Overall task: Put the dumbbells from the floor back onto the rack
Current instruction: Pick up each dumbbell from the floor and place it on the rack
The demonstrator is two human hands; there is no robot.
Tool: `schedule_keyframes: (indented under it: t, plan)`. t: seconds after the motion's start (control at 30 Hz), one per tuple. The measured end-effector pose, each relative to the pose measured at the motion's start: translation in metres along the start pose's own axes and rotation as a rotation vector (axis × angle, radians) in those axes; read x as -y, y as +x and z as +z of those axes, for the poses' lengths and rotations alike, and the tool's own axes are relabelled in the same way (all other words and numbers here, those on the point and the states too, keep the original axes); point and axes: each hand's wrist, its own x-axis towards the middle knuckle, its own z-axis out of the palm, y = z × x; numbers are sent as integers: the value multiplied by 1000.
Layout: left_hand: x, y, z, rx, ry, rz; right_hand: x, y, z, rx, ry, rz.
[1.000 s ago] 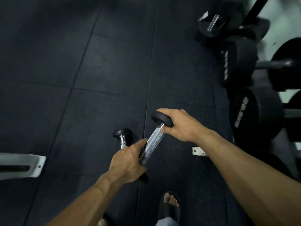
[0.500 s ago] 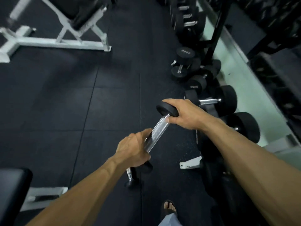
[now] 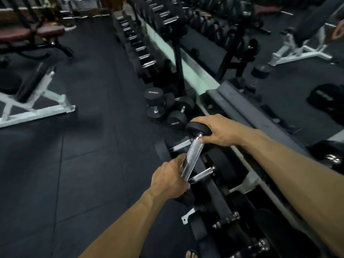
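Gym, dark rubber floor [image 3: 78, 164]. Dumbbell rack [image 3: 232, 112] runs along the floor's right edge; white-framed bench [image 3: 37, 107] at left. Several dumbbells [image 3: 163, 107] lie on the floor by the rack's foot. One small dumbbell [image 3: 193, 155] held tilted above the rack's lower tier: right hand [image 3: 219, 131] wrapped over its upper head, left hand [image 3: 169, 181] closed around the chrome handle's lower end.

Shiny knurled metal dumbbell handle [image 3: 192, 155], matt black rubber floor [image 3: 83, 164].
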Motion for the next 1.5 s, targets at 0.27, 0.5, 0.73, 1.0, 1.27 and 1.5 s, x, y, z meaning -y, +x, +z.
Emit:
schedule_keyframes:
  t: [0.27, 0.5, 0.73, 1.0, 1.27, 1.5]
  plan:
    - [-121, 109, 39, 134, 36, 132, -139, -39, -76, -60, -28, 158]
    - [-180, 175, 55, 187, 73, 203, -216, -54, -108, -130, -22, 262]
    - [-200, 219, 69, 229, 115, 221, -265, -40, -114, -119, 37, 318]
    - [-196, 251, 79, 292, 122, 200, -300, -30, -97, -132, 159, 436]
    - [-180, 268, 66, 433, 3, 229, -292, -9, -103, -48, 94, 524]
    - [-180, 262, 66, 356, 72, 262, -285, -16, -101, -66, 108, 539]
